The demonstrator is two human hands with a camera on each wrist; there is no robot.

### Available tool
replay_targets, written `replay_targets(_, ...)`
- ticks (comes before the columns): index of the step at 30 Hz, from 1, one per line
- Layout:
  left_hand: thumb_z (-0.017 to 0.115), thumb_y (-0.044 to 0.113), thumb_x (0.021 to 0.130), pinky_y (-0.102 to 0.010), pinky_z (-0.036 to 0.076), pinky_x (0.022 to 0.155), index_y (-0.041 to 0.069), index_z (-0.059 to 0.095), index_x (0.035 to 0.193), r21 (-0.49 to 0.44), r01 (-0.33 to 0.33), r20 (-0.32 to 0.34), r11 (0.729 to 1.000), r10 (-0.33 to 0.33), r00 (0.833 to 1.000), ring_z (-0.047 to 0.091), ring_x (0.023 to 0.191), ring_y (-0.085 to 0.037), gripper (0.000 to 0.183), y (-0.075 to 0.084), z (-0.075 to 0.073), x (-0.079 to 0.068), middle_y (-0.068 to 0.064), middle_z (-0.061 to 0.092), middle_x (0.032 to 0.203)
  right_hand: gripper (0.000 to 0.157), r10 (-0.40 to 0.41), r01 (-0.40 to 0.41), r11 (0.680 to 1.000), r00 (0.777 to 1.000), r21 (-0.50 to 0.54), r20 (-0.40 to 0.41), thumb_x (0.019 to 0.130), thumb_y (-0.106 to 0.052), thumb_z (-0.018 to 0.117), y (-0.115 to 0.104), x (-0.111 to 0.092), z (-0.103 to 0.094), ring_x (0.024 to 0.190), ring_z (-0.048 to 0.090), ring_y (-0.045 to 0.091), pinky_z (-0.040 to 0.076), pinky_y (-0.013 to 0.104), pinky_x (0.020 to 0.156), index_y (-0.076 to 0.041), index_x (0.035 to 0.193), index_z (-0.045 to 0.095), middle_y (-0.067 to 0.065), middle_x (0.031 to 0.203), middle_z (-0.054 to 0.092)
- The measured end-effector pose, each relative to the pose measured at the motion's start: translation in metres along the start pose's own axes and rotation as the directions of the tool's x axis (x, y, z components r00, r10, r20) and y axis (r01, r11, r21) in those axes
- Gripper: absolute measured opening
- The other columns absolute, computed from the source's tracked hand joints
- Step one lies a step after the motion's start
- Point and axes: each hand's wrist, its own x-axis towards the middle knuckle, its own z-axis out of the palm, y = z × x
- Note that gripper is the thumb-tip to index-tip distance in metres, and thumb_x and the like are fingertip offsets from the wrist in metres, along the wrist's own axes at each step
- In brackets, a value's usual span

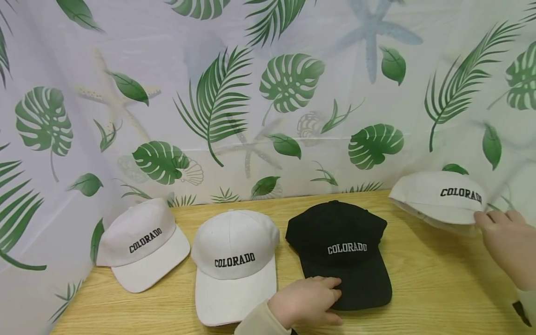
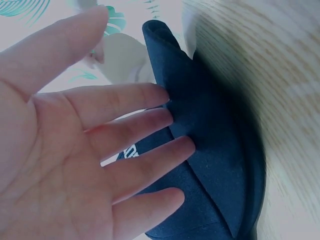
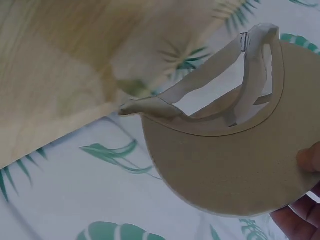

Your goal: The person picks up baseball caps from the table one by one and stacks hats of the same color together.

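Observation:
At the right, my right hand [image 1: 508, 242] pinches the brim of a white baseball cap [image 1: 435, 195] lettered COLORADO, which hangs tilted above the table. The right wrist view shows the underside of this cap's brim [image 3: 225, 165], with the thumb [image 3: 309, 159] on it and fingers beyond the edge. My left hand [image 1: 307, 300] is at the brim of a black COLORADO cap [image 1: 345, 232] lying on the table. Its fingers [image 2: 140, 120] extend nearly straight and spread over the black cap in the left wrist view; whether they touch it I cannot tell.
Two more white COLORADO caps stand on the wooden table [image 1: 423, 288]: one cap [image 1: 234, 246] left of the black one, another cap [image 1: 142, 242] turned aslant at the far left. Behind the table hangs a leaf-patterned cloth [image 1: 335, 42], which also covers the left side.

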Motion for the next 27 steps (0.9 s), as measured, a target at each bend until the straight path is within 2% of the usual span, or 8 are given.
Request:
replay_targets(2,0.053,0.046,0.084,-0.02,0.032,0.093,0.016,0.053,0.123,-0.007,0.0,0.002,1.0,0.0,1.0,0.038,0.118,-0.009,0.049,0.0,0.0,0.0,0.005,0.037,0.134,0.008,-0.007,0.009,1.0,0.992,0.016,-0.128,0.078,0.012,0.047,-0.003,0.003,-0.006,0.057,0.048,0.041,0.041,0.046,0.051,0.008,0.082,0.054,0.026,0.074,0.055)
replay_targets(4,0.053,0.046,0.084,-0.02,0.032,0.093,0.016,0.053,0.123,-0.012,0.001,0.006,1.0,-0.001,1.0,0.038,0.118,-0.009,0.049,0.0,0.0,0.001,0.005,0.037,0.134,0.009,0.001,0.007,0.999,0.983,0.043,-0.186,0.079,0.012,0.045,-0.009,0.008,-0.015,0.057,0.047,0.043,0.04,0.047,0.053,0.009,0.082,0.054,0.027,0.074,0.055)
replay_targets(8,0.052,0.047,0.084,-0.019,0.031,0.093,0.017,0.053,0.124,-0.018,0.004,0.012,1.0,-0.004,1.0,0.038,0.118,-0.008,0.049,0.0,0.0,0.001,0.005,0.036,0.134,0.011,0.03,-0.01,0.996,0.974,0.091,-0.224,0.078,0.014,0.048,-0.025,0.019,-0.04,0.058,0.047,0.044,0.04,0.048,0.057,0.01,0.086,0.055,0.028,0.075,0.056)
replay_targets(12,0.052,0.047,0.084,-0.02,0.032,0.093,0.017,0.053,0.123,-0.014,0.003,0.009,1.0,-0.002,1.0,0.038,0.118,-0.009,0.049,0.001,0.001,0.001,0.005,0.036,0.134,0.017,0.063,-0.025,0.99,0.958,0.14,-0.28,0.088,0.003,0.041,-0.05,0.031,-0.066,0.058,0.047,0.044,0.04,0.048,0.057,0.01,0.088,0.057,0.027,0.077,0.056)
replay_targets(19,0.052,0.047,0.084,-0.021,0.034,0.091,0.02,0.052,0.124,-0.038,0.013,0.015,0.999,-0.012,1.0,0.04,0.116,-0.009,0.048,0.002,-0.003,-0.003,0.007,0.038,0.133,0.038,0.139,-0.032,0.967,0.898,0.252,-0.419,0.091,-0.017,0.033,-0.099,0.048,-0.089,0.059,0.05,0.038,0.04,0.046,0.05,0.004,0.085,0.064,0.019,0.075,0.06)
replay_targets(21,0.053,0.046,0.085,-0.02,0.035,0.09,0.019,0.053,0.123,-0.042,0.004,-0.009,0.999,-0.004,1.0,0.042,0.114,-0.008,0.047,0.002,-0.005,-0.006,0.006,0.04,0.131,0.037,0.159,-0.032,0.96,0.88,0.278,-0.448,0.091,-0.018,0.035,-0.115,0.053,-0.094,0.058,0.051,0.037,0.04,0.045,0.047,0.003,0.083,0.065,0.018,0.074,0.061)
replay_targets(25,0.053,0.042,0.086,-0.017,0.037,0.085,0.014,0.055,0.12,-0.081,-0.02,-0.106,0.997,0.012,0.994,0.047,0.107,-0.005,0.044,0.0,-0.012,-0.013,0.005,0.047,0.123,0.032,0.174,0.032,0.938,0.819,0.347,-0.547,0.089,-0.016,0.04,-0.146,0.066,-0.102,0.055,0.051,0.034,0.038,0.041,0.046,0.001,0.08,0.066,0.015,0.071,0.062)
replay_targets(27,0.053,0.041,0.087,-0.016,0.038,0.083,0.012,0.057,0.118,-0.103,-0.035,-0.175,0.994,0.016,0.985,0.049,0.104,-0.004,0.043,-0.003,-0.018,-0.019,0.004,0.051,0.119,0.03,0.16,0.074,0.927,0.807,0.366,-0.568,0.088,-0.014,0.042,-0.159,0.073,-0.107,0.054,0.051,0.033,0.038,0.04,0.046,0.002,0.079,0.066,0.014,0.07,0.062)
